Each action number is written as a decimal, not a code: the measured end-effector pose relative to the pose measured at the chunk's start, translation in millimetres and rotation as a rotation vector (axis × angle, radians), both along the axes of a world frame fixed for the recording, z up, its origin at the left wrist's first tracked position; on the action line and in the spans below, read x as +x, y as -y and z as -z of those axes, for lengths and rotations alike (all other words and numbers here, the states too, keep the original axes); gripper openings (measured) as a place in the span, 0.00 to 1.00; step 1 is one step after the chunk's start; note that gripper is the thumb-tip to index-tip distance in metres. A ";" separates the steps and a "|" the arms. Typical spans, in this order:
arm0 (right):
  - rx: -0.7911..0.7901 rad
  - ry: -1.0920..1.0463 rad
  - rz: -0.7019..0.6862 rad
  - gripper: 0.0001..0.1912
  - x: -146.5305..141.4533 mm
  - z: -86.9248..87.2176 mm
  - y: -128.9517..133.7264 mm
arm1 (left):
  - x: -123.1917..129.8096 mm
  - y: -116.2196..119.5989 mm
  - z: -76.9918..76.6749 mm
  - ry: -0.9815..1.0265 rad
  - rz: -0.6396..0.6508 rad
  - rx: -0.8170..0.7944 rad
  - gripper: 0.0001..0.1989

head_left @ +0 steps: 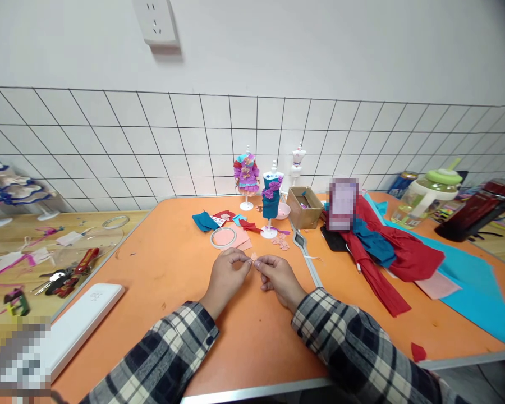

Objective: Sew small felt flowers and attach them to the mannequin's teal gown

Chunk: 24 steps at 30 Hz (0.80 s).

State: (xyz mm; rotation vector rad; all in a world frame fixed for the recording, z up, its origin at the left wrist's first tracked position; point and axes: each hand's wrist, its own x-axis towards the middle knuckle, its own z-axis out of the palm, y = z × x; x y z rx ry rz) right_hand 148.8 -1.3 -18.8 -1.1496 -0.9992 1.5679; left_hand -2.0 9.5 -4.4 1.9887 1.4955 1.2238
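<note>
Between my two hands is a small pink crepe-paper piece, with a ragged, petal-like edge. My left hand is closed in a pinch on it from the left. From the right, thumb and finger of my right hand are pinched close at its other side. Several similar pink cut-outs lie just beyond the right hand. A pink sheet with a tape roll on it lies beyond the left hand. A mini dress form in a teal dress with purple flowers stands behind.
More dress forms stand at the back, beside a cardboard box and a propped phone. Red cloth-like paper, blue sheets, a jug and a flask are right. A white power bank lies left.
</note>
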 end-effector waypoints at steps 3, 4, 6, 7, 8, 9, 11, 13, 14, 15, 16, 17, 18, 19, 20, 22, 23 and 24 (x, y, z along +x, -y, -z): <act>0.007 0.010 0.012 0.23 -0.6 2.0 -1.9 | 0.4 1.5 -0.7 -0.037 0.010 0.027 0.06; 0.008 0.017 0.018 0.23 -0.8 2.3 -2.3 | 0.5 1.9 -0.9 -0.047 0.012 0.029 0.06; 0.011 0.034 0.032 0.23 -1.0 2.4 -2.6 | 0.7 2.7 -1.2 -0.061 0.015 0.034 0.06; 0.013 0.039 0.037 0.23 -1.2 2.4 -2.6 | 0.7 3.1 -1.4 -0.065 0.014 0.037 0.06; 0.016 0.042 0.038 0.23 -1.5 2.3 -2.4 | 0.8 3.4 -1.7 -0.070 0.014 0.040 0.06; 0.018 0.043 0.037 0.22 -1.7 2.2 -2.1 | 0.9 3.7 -2.0 -0.073 0.013 0.041 0.06; 0.017 0.038 0.031 0.22 -2.0 1.7 -1.4 | 1.2 4.2 -2.8 -0.075 0.006 0.042 0.06; 0.012 0.030 0.029 0.22 -2.0 1.1 -0.6 | 1.8 4.7 -3.5 -0.070 0.002 0.041 0.06; 0.008 0.025 0.027 0.23 -1.9 0.8 -0.3 | 2.1 4.9 -3.7 -0.065 0.002 0.041 0.06; 0.004 0.020 0.025 0.23 -1.7 0.6 -0.1 | 2.4 5.0 -3.9 -0.059 0.003 0.041 0.06; 0.003 0.013 0.024 0.23 -1.4 0.4 0.0 | 2.6 5.1 -4.1 -0.055 0.007 0.042 0.06; 0.002 0.008 0.022 0.23 -1.1 0.4 -0.1 | 2.6 5.0 -4.3 -0.052 0.011 0.044 0.06; 0.003 0.003 0.020 0.23 -0.9 0.4 -0.2 | 2.4 4.9 -4.6 -0.050 0.019 0.048 0.06; 0.004 0.002 0.019 0.23 -0.7 0.5 -0.3 | 1.9 4.7 -5.0 -0.053 0.032 0.053 0.06; 0.005 0.003 0.019 0.23 -0.7 0.7 -0.4 | 1.1 4.5 -5.5 -0.060 0.048 0.060 0.07; 0.008 0.013 0.020 0.22 -0.9 0.9 -0.4 | -1.0 3.8 -6.8 -0.084 0.085 0.076 0.07; 0.010 0.020 0.023 0.22 -1.1 0.9 -0.3 | -2.1 3.4 -7.6 -0.096 0.103 0.086 0.07; 0.012 0.026 0.027 0.21 -1.4 0.8 -0.1 | -3.2 3.1 -8.3 -0.106 0.121 0.094 0.07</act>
